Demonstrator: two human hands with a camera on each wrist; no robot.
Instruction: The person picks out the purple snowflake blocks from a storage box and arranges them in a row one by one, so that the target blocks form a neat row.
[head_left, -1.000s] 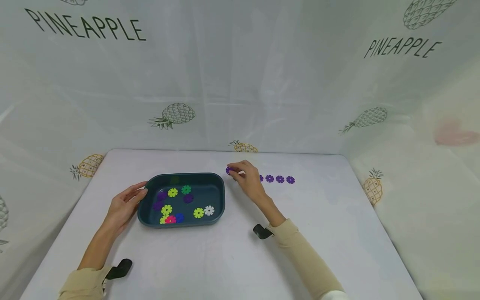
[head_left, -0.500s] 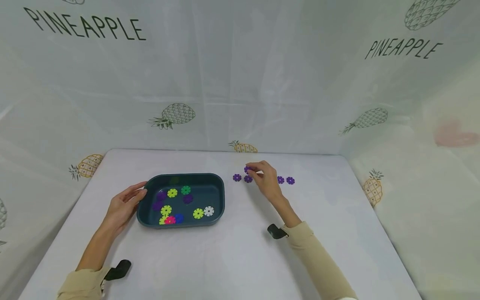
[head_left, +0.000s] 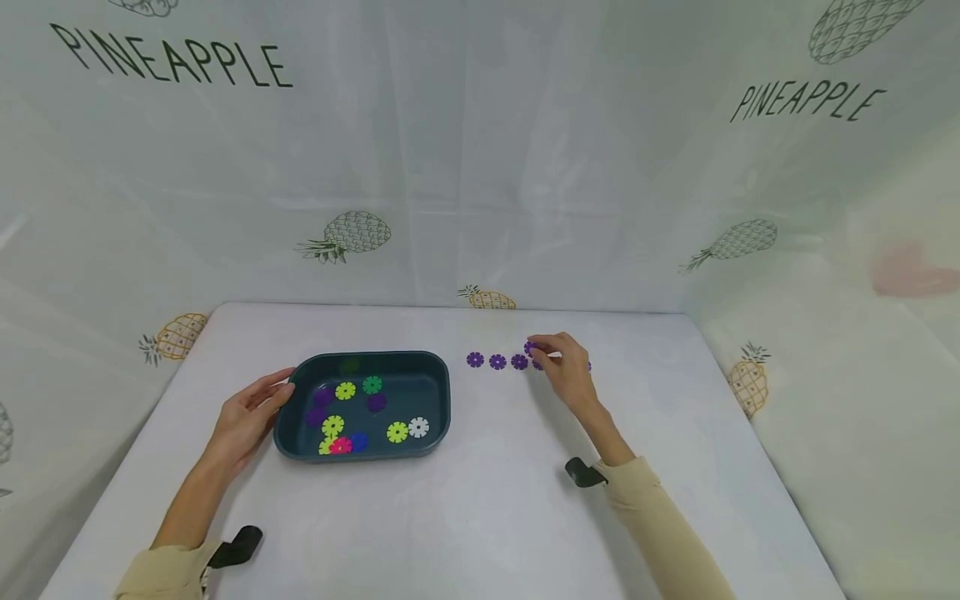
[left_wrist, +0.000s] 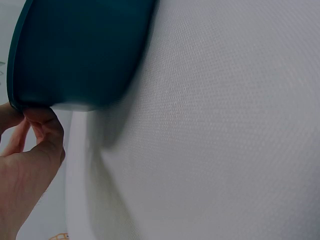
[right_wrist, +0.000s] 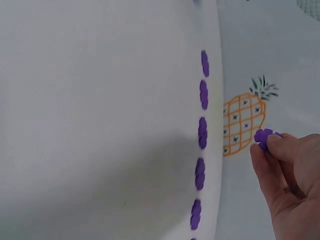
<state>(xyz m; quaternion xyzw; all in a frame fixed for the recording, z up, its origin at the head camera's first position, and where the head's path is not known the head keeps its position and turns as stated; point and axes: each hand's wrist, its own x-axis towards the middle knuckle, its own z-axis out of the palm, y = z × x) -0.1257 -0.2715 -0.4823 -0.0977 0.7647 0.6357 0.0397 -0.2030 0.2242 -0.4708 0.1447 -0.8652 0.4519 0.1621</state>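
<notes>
My right hand pinches a purple notched snowflake disc between thumb and fingertips, held just above a row of similar purple discs. In the head view the hand hides part of that row's right end. At the left, my left hand grips the left rim of a dark teal tray, with the thumb bent against the edge in the left wrist view. Inside the tray lie several notched discs: yellow, purple, green, white, pink and blue.
The white table ends at a back edge close behind the purple row. A pale curtain printed with pineapples hangs behind it and along the sides. Black wrist cameras stick out from both sleeves.
My right hand has moved rightward along the purple row, carrying its purple disc and uncovering the discs at the row's left end. The left hand and the tray have stayed in place.
</notes>
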